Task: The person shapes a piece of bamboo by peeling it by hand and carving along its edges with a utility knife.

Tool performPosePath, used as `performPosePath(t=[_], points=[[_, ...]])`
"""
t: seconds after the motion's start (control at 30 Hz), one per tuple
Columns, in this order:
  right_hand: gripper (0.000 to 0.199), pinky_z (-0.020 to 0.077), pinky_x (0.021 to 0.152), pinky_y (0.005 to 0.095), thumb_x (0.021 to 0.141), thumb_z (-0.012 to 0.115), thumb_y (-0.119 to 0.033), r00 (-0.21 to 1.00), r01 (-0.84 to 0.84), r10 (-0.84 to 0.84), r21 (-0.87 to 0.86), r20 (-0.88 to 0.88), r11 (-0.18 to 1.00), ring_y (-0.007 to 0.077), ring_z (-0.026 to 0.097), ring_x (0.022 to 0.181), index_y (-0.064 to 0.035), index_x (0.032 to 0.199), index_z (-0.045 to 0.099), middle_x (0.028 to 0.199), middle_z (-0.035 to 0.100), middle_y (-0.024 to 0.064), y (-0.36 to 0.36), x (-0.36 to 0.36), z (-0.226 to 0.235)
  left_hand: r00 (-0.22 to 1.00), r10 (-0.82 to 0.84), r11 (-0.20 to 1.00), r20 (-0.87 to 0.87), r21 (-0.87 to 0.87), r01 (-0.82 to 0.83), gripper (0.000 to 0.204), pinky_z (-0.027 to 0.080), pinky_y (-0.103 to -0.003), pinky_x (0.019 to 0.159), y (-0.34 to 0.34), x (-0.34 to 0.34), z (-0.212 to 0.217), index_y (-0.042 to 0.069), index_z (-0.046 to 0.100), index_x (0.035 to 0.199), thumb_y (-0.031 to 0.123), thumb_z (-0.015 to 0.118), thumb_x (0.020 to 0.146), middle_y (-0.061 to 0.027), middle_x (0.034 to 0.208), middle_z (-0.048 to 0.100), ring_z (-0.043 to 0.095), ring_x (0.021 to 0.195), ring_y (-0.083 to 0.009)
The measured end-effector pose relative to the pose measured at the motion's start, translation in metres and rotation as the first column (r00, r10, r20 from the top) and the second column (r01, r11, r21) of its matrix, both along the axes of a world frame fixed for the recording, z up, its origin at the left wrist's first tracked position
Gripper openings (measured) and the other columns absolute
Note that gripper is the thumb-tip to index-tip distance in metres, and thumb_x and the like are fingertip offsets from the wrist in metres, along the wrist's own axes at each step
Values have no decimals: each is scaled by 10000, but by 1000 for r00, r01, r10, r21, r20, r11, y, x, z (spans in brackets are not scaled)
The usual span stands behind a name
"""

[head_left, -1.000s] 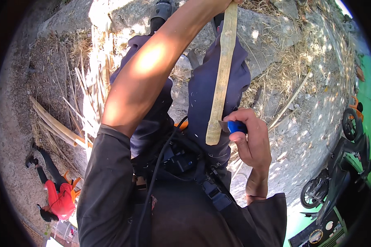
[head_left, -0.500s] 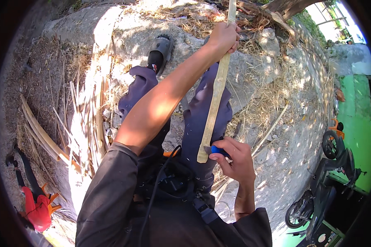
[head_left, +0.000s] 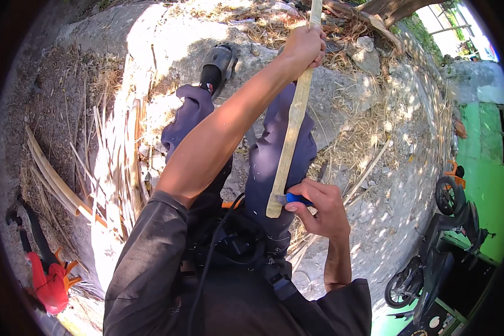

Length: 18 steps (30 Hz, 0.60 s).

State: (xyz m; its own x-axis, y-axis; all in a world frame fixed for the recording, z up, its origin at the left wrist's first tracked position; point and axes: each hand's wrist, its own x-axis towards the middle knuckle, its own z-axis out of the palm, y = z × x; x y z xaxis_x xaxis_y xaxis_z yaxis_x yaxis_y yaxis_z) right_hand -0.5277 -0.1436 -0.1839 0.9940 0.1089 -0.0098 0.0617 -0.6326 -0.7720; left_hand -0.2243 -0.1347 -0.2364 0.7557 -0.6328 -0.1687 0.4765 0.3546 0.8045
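My left hand [head_left: 305,46] is wrapped round the upper part of a long, flat bamboo strip [head_left: 291,137], which slants down across my right thigh. The strip's top end runs out of view. In my right hand [head_left: 325,208] is a blue-handled knife [head_left: 298,199], pinched between thumb and fingers. Its short grey blade touches the strip's right edge, just above the lower end. That lower end stands free over my dark trousers [head_left: 259,193].
Split bamboo strips [head_left: 120,162] lie in a pile to the left. A tree trunk [head_left: 395,10] and dry grass are at the far side. Motorcycles [head_left: 434,269] stand by a green wall [head_left: 484,173] on the right. Another person in red [head_left: 49,283] is at the lower left.
My left hand and the strip have shifted slightly up and left. My right hand has risen a little, with the blade still at the strip's lower end.
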Motion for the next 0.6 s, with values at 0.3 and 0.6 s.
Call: performPosePath(t=[0.3,0.6], points=[[258,470,540,384,905,812,-310,999,12,-9,-67,43,998,268,650,618,-76,950,713,799,669,45,4,5,6,998,49,999,36,15,-49,224,313,-256,382,1,3,2,33,488,1041,226,409,1122,2,725,442,400,462,-71],[350,495,609,376,979,749,-365,985,169,-171,365,-25,916,239,680,683,-22,947,689,800,657,86,5,-4,-4,997,38,999,73,35,-40,235,343,-252,385,18,-2,19,47,490,1051,249,395,1124,19,682,430,443,451,-82]])
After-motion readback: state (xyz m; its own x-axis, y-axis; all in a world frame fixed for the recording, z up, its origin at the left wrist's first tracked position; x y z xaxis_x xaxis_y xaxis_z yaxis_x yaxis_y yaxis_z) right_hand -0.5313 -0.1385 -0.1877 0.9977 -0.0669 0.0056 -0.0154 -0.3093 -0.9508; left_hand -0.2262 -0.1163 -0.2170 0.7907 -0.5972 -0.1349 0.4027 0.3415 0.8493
